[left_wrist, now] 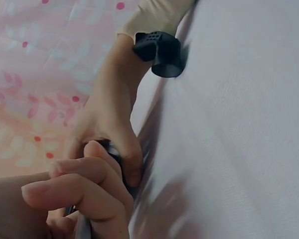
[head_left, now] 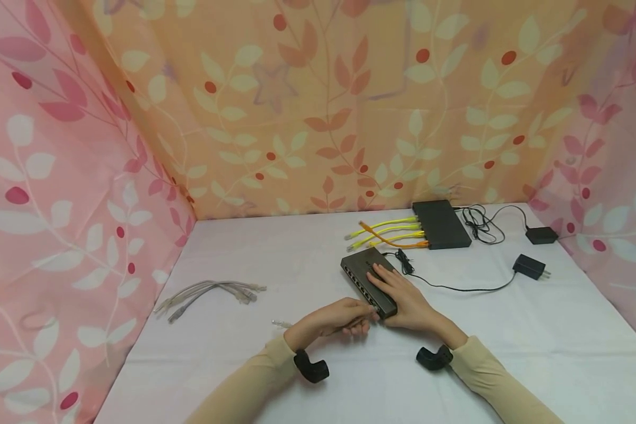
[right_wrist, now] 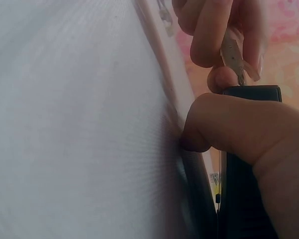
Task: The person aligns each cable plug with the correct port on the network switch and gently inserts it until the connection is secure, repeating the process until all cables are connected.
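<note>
A black network switch (head_left: 361,272) lies at an angle on the table, its row of ports facing left. My right hand (head_left: 407,297) grips its near right end, fingers spread over the top and thumb at the near end. Between the fingers and thumb of my left hand (head_left: 344,318) is a grey network cable, pinched at its plug (right_wrist: 232,56). That plug is at the switch's near port end; whether it sits inside a port is hidden. The cable's other plug (head_left: 282,323) sticks out left of the left wrist.
Several grey network cables (head_left: 212,288) lie bundled at the left. Behind the switch is a second black box (head_left: 441,224) with yellow and orange cables (head_left: 397,231). Two power adapters, a farther one (head_left: 542,235) and a nearer one (head_left: 530,267), rest at the right with their cords.
</note>
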`<state>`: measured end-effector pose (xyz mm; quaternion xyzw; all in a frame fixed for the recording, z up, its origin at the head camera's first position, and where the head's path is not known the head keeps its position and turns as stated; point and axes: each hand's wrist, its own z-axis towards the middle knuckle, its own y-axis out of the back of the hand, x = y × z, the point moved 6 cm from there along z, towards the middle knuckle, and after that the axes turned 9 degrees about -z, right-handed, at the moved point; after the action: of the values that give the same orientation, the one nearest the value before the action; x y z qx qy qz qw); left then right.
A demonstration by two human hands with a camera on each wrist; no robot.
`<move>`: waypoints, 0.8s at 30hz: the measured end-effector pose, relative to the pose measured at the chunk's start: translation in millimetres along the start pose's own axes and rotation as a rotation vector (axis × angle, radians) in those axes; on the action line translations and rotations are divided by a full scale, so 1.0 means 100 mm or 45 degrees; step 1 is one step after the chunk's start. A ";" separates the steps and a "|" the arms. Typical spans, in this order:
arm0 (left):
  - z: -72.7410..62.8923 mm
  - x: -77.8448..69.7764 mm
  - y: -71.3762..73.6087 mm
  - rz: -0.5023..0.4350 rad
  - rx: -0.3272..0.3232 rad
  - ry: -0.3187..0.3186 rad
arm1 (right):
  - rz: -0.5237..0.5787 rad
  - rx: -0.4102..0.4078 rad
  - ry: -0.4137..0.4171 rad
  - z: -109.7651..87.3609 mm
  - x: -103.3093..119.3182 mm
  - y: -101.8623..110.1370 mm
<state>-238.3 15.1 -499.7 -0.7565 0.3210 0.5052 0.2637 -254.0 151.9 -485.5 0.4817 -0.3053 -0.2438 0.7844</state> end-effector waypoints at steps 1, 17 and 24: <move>0.01 0.01 0.00 -0.008 -0.002 0.008 | 0.000 0.001 0.000 0.00 0.00 0.00; 0.08 0.04 0.03 -0.083 -0.051 0.011 | 0.021 0.023 -0.049 -0.01 0.01 -0.02; 0.10 0.03 0.01 -0.101 -0.037 0.015 | -0.020 0.033 -0.052 0.00 0.04 -0.04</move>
<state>-244.1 20.7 -506.0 -0.7754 0.2848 0.4945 0.2705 -251.7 148.1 -488.3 0.4893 -0.3205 -0.2556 0.7697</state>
